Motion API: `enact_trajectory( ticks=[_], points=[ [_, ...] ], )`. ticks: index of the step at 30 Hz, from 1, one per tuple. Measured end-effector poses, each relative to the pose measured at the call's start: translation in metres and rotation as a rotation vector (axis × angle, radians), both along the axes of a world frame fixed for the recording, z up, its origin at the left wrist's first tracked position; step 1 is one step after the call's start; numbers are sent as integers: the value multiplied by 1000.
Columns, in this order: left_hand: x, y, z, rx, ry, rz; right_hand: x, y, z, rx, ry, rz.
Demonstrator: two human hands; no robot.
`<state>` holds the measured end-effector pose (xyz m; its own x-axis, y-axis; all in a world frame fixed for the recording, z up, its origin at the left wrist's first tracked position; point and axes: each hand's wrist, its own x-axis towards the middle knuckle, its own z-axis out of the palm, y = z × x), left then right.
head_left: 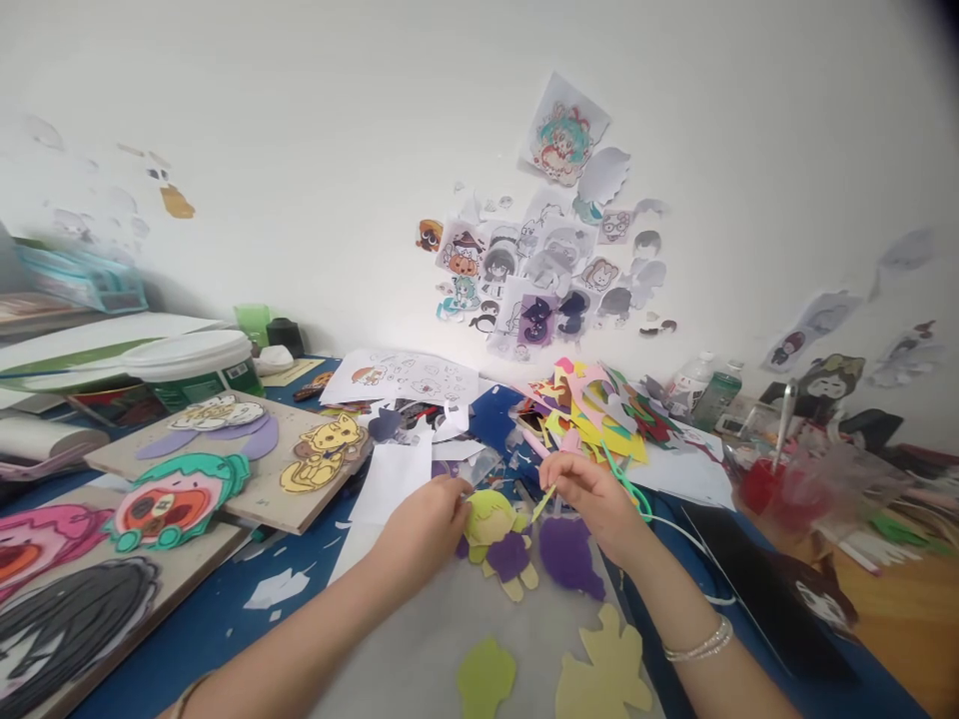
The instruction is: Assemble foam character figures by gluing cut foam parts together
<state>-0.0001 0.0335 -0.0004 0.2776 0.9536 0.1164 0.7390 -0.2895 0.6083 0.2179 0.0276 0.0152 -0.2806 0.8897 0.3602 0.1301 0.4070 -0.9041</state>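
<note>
A small layered cutout figure point(490, 519), with yellow-green hair and a purple top, lies on a grey board point(405, 619). At its upper left edge the fingers of my left hand point(427, 529) are closed and appear to pinch it; the fingertips are partly hidden. My right hand point(591, 494) pinches a thin yellow-green strip point(543, 504), which points down beside the figure's head. Right of the figure lies a purple cutout point(570, 555). Nearer me are a green cutout point(486, 679) and a pale yellow cutout point(605, 667).
Left are wooden boards point(281, 504) with finished character cutouts and a white tub point(191, 359). Colourful scraps point(599, 399) pile up behind my hands. A dark flat slab point(764, 589) and a red cup point(764, 487) stand right. Drawings point(558, 250) cover the wall.
</note>
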Motion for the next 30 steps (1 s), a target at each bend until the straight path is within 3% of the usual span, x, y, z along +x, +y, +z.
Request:
enact_trajectory(
  ticks=[4,8,12,18,24,27,30],
  points=[
    [7,-4,-5,16,192,-25,2,0,1,-72,21,-51],
    [11,-4,-6,-8,147,21,1,0,0,-144,53,-104],
    [12,-1,-9,-63,-73,20,2,0,0,-158,51,-110],
    [16,-2,-15,-251,-473,-103,3,3,-2,-164,74,-105],
    [18,-3,0,-327,-805,-56,5,0,0,-156,57,-34],
    [15,-2,7,-413,-930,-26,4,-3,3,-145,-52,36],
    [13,-1,5,-472,-997,-41,0,-7,6,-156,-193,90]
  ],
)
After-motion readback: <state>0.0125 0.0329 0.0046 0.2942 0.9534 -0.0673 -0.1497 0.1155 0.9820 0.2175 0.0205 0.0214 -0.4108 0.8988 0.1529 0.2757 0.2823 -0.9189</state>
